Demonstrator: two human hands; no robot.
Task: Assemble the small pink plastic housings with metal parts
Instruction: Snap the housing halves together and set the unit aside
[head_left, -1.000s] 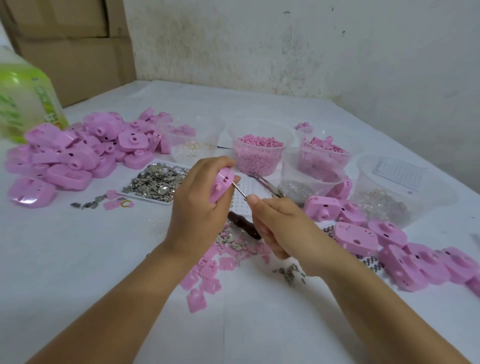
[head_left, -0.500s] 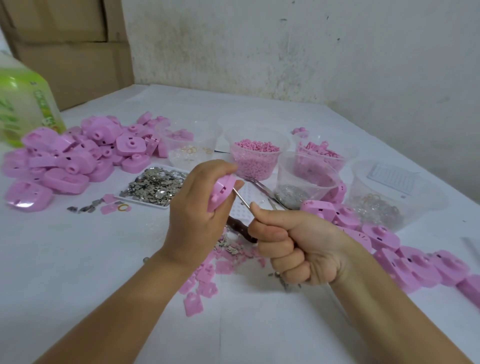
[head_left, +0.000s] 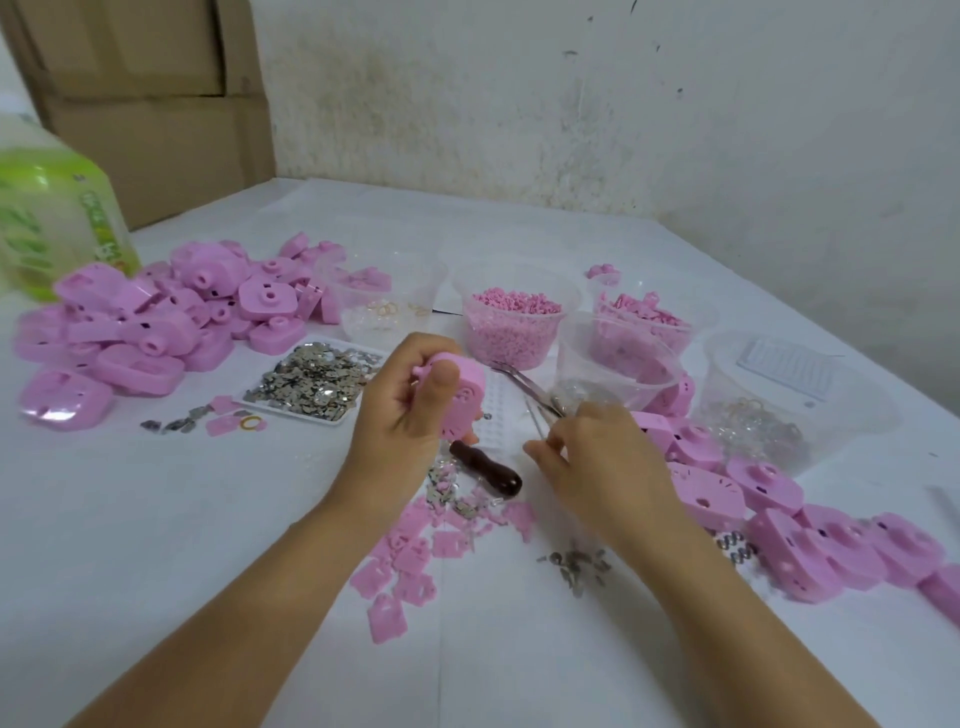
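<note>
Now, housing (head_left: 465, 397) in the grip of my left hand (head_left: 400, 431), thin tool (head_left: 536, 418) in the pinch of my right hand (head_left: 597, 457).

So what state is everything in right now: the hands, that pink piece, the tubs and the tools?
left hand: grips the pink housing, off the table
pink housing: held up, thumb across it
right hand: pinches the thin metal tool, clear of the housing
pellet tub: lidless, nearly full
metal-parts tray: heaped
dark-handled tool: lying on the table, untouched
</note>
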